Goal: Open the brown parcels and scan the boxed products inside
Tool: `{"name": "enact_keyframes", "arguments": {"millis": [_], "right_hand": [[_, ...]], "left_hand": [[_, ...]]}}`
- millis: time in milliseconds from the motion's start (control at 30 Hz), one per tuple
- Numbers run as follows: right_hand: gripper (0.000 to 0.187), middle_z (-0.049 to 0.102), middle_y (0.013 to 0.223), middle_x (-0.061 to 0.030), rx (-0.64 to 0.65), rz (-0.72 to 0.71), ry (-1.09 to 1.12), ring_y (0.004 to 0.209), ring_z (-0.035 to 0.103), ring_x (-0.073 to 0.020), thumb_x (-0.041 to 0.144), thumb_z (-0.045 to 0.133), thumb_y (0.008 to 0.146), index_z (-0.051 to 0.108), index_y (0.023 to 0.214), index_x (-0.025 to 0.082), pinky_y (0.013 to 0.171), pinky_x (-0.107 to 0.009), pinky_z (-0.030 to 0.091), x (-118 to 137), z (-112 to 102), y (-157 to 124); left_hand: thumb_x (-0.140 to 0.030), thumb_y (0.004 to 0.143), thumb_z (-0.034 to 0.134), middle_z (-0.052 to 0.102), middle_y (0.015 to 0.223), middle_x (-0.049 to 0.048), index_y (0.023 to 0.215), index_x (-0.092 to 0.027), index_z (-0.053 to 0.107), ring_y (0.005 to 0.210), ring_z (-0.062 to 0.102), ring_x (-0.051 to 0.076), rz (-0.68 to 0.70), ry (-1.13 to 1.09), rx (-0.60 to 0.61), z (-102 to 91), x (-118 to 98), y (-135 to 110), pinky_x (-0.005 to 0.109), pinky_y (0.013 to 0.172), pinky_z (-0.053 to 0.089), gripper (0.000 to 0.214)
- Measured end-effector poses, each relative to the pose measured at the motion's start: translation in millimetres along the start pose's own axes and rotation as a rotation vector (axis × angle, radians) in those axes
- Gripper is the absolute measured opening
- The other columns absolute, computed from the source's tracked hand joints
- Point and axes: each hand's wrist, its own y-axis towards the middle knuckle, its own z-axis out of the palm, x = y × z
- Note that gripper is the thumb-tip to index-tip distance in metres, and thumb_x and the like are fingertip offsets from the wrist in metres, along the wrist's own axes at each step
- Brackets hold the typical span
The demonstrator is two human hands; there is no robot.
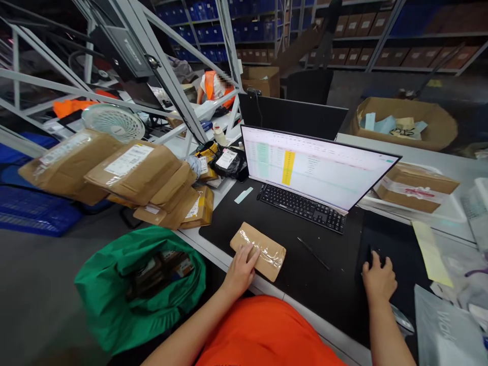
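My left hand (241, 268) rests with fingers flat on the near corner of a small brown taped parcel (263, 247) that lies on the black desk mat (305, 274). My right hand (378, 278) is curled over a black mouse (371, 254) on the right of the mat. Behind the parcel stand a black keyboard (301, 206) and a monitor (312, 165) with a spreadsheet on it. A thin black pen (313, 253) lies between my hands.
A pile of brown parcels (125, 175) sits to the left, above a green bag (114, 295) holding more packets. A taped box (414, 187) lies in a white tray on the right, near plastic bags (446, 325). A person in an orange vest (213, 86) works behind the metal frame.
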Motion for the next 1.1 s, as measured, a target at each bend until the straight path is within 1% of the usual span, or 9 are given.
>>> {"name": "enact_keyframes", "arguments": {"millis": [100, 267, 567, 700, 767, 800, 900, 1000, 1100], "right_hand": [[0.050, 0.045, 0.147, -0.0191, -0.007, -0.016, -0.006, 0.101, 0.061, -0.0333, 0.042, 0.041, 0.097, 0.054, 0.143, 0.025, 0.074, -0.044, 0.050, -2, 2, 2], [0.051, 0.045, 0.148, -0.0195, 0.004, -0.005, 0.002, 0.102, 0.061, -0.0330, 0.039, 0.044, 0.095, 0.055, 0.143, 0.024, 0.076, -0.042, 0.049, -3, 4, 3], [0.053, 0.041, 0.149, -0.0222, 0.023, 0.011, 0.066, 0.109, 0.059, -0.0373, 0.037, 0.047, 0.093, 0.053, 0.144, 0.023, 0.083, -0.051, 0.049, -3, 5, 3], [0.060, 0.036, 0.149, -0.0306, -0.054, -0.020, 0.111, 0.128, 0.048, -0.0442, 0.039, 0.051, 0.091, 0.049, 0.144, 0.009, 0.099, -0.058, 0.042, 7, -8, 6], [0.059, 0.038, 0.147, -0.0314, -0.052, -0.130, 0.163, 0.136, 0.040, -0.0417, 0.037, 0.048, 0.093, 0.048, 0.142, 0.004, 0.107, -0.057, 0.036, 25, -21, 2], [0.057, 0.042, 0.146, -0.0297, -0.007, -0.208, 0.204, 0.136, 0.040, -0.0382, 0.036, 0.045, 0.094, 0.048, 0.141, 0.003, 0.110, -0.054, 0.035, 38, -27, -3], [0.051, 0.055, 0.136, -0.0223, 0.263, -0.403, 0.327, 0.128, 0.049, -0.0286, 0.034, 0.038, 0.098, 0.049, 0.139, 0.007, 0.111, -0.045, 0.038, 90, -41, -25], [0.048, 0.057, 0.133, -0.0197, 0.498, -0.455, 0.275, 0.121, 0.052, -0.0283, 0.028, 0.042, 0.097, 0.049, 0.141, 0.008, 0.106, -0.044, 0.041, 139, -45, -50], [0.044, 0.060, 0.122, -0.0198, 0.566, -0.430, 0.222, 0.112, 0.057, -0.0277, 0.018, 0.041, 0.095, 0.055, 0.135, 0.006, 0.100, -0.040, 0.046, 164, -50, -60]], "left_hand": [[-0.003, 0.078, 0.054, 0.046, 0.145, 0.0177, 0.150, -0.020, 0.044, 0.139, 0.042, 0.035, 0.017, -0.001, -0.005, -0.6, 0, 0, 0.057, 0.114, 0.044, 0.076], [-0.003, 0.078, 0.053, 0.046, 0.144, 0.0177, 0.157, -0.023, 0.032, 0.137, 0.045, 0.035, 0.036, -0.006, -0.005, -4.4, 0, 4, 0.059, 0.113, 0.044, 0.084], [-0.004, 0.078, 0.054, 0.046, 0.145, 0.0181, 0.157, -0.024, 0.030, 0.137, 0.046, 0.036, 0.038, -0.046, 0.012, -2.5, 2, 2, 0.062, 0.113, 0.042, 0.085], [-0.009, 0.084, 0.056, 0.048, 0.143, 0.0191, 0.150, -0.019, 0.042, 0.137, 0.046, 0.036, 0.017, -0.085, -0.019, -7.1, 6, 1, 0.058, 0.111, 0.046, 0.069], [-0.014, 0.088, 0.057, 0.055, 0.135, 0.0183, 0.142, -0.017, 0.052, 0.131, 0.052, 0.034, 0.017, -0.090, -0.061, -10.0, 10, 1, 0.057, 0.111, 0.047, 0.054], [-0.016, 0.091, 0.058, 0.058, 0.131, 0.0172, 0.138, -0.017, 0.055, 0.128, 0.055, 0.033, 0.027, -0.088, -0.079, -10.7, 12, 1, 0.057, 0.111, 0.047, 0.048], [-0.019, 0.095, 0.058, 0.066, 0.125, 0.0132, 0.136, -0.021, 0.058, 0.123, 0.060, 0.030, 0.075, -0.088, -0.127, -8.0, 19, 2, 0.053, 0.108, 0.051, 0.041], [-0.020, 0.096, 0.059, 0.070, 0.122, 0.0107, 0.139, -0.022, 0.057, 0.121, 0.063, 0.028, 0.098, -0.112, -0.181, -0.6, 26, 0, 0.050, 0.106, 0.054, 0.043], [-0.025, 0.097, 0.059, 0.072, 0.120, 0.0098, 0.137, -0.023, 0.060, 0.117, 0.066, 0.027, 0.089, -0.149, -0.175, 6.0, 33, -3, 0.049, 0.106, 0.054, 0.040]]}}
